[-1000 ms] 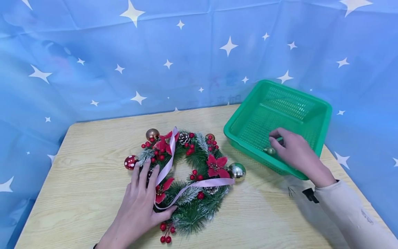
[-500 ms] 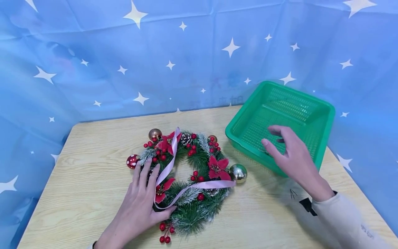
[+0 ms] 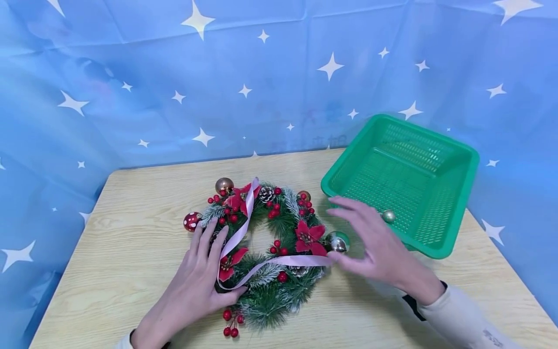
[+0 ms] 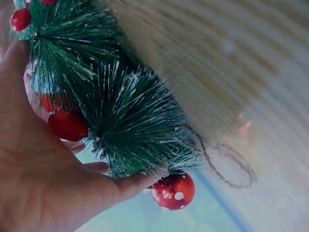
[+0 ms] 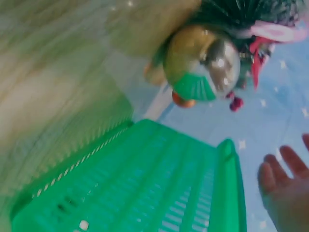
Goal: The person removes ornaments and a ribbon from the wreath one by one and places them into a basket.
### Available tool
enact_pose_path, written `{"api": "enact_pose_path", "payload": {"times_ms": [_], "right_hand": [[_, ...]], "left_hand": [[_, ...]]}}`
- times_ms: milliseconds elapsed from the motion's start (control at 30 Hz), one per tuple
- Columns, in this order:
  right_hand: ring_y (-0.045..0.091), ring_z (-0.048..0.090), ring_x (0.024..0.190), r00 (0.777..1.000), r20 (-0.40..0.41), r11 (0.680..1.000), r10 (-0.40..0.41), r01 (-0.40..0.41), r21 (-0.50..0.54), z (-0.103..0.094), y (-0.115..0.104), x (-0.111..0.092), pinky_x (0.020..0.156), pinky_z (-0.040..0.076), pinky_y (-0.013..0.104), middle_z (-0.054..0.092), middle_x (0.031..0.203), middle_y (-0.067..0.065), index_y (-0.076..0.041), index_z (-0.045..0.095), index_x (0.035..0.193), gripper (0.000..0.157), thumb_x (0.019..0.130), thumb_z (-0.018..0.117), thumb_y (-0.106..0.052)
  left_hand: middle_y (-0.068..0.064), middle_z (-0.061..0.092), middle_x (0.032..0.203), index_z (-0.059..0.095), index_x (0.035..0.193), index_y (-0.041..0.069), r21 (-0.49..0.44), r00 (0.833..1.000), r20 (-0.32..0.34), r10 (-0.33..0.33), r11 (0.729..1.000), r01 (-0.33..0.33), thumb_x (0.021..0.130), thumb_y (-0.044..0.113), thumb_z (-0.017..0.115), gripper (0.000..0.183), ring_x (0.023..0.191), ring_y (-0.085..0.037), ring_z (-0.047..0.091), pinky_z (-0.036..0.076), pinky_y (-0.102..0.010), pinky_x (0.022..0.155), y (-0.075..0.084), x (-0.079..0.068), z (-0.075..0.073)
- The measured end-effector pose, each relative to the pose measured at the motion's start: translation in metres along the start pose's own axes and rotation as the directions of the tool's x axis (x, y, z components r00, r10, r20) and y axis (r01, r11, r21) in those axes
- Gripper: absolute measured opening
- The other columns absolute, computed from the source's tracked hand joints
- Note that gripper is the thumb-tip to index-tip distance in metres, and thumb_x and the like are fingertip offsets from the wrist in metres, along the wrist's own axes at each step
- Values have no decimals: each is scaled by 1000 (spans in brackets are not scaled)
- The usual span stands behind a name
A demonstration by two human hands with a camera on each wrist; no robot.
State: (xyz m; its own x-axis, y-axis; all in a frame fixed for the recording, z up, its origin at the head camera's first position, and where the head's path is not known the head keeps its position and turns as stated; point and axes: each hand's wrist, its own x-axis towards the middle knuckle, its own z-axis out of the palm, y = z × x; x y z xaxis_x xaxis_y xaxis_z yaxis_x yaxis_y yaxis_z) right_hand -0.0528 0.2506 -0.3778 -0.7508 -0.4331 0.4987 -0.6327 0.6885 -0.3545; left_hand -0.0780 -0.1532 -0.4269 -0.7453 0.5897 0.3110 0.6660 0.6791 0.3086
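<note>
A Christmas wreath [image 3: 266, 300] of green and frosted needles lies on the table, with red poinsettias, pinecones and berries. My left hand [image 3: 192, 281] rests on its left side with the fingers spread, close to a red spotted ball [image 4: 175, 191]. A pale pink ribbon [image 3: 279, 261] loops over the wreath, its free end at the right. My right hand [image 3: 375, 242] is at that end, fingers apart, the thumb tip overlapping the ribbon tip in the head view. A shiny gold-silver ball [image 5: 202, 63] sits at the wreath's right edge, beside that hand.
A green plastic basket [image 3: 471, 189] stands at the right, with a small pale ball [image 3: 388, 216] inside. Twine loops [image 4: 227, 169] show beside the wreath in the left wrist view. Behind the wooden table [image 3: 109, 252] hangs a blue star-patterned cloth [image 3: 279, 77].
My right hand has come out of the basket and moved left to the wreath's right edge, leaving the small pale ball in the basket in view. The left hand has stayed on the wreath.
</note>
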Motion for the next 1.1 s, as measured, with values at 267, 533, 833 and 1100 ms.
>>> {"api": "enact_pose_path", "payload": {"times_ms": [267, 533, 833, 1100], "right_hand": [[42, 11, 165, 974, 228, 1000, 0, 6, -22, 17, -12, 10, 118, 19, 76, 23, 179, 9, -17, 45, 166, 101, 88, 79, -70], [39, 17, 164, 956, 290, 999, -36, 33, 15, 35, -11, 11, 118, 28, 70, 26, 178, 10, -22, 42, 168, 101, 89, 79, -72], [42, 13, 164, 944, 328, 1000, 28, -28, -5, 52, 1, 12, 115, 24, 78, 23, 179, 4, -23, 45, 166, 98, 89, 75, -77], [42, 21, 161, 942, 333, 999, 43, -34, -33, 54, -2, 14, 113, 28, 77, 28, 177, 2, -23, 50, 162, 95, 89, 70, -81]], "left_hand": [[-29, 12, 176, 22, 171, -1, -11, 999, 32, 24, 1000, -24, 78, 62, 91, 132, 160, -56, 12, 30, -75, 117, -5, 2, -4], [-30, 11, 176, 22, 171, -3, -13, 998, 37, 42, 999, -41, 77, 60, 93, 133, 159, -58, 11, 32, -76, 115, -9, 4, -6], [-28, 8, 177, 21, 171, -1, -28, 999, 49, 18, 999, -17, 78, 58, 94, 132, 159, -58, 10, 34, -80, 111, -8, 3, -7], [-22, 4, 180, 19, 174, 8, -32, 991, 69, -112, 993, 115, 83, 63, 88, 127, 162, -54, 4, 32, -83, 107, 1, -3, -13]]}}
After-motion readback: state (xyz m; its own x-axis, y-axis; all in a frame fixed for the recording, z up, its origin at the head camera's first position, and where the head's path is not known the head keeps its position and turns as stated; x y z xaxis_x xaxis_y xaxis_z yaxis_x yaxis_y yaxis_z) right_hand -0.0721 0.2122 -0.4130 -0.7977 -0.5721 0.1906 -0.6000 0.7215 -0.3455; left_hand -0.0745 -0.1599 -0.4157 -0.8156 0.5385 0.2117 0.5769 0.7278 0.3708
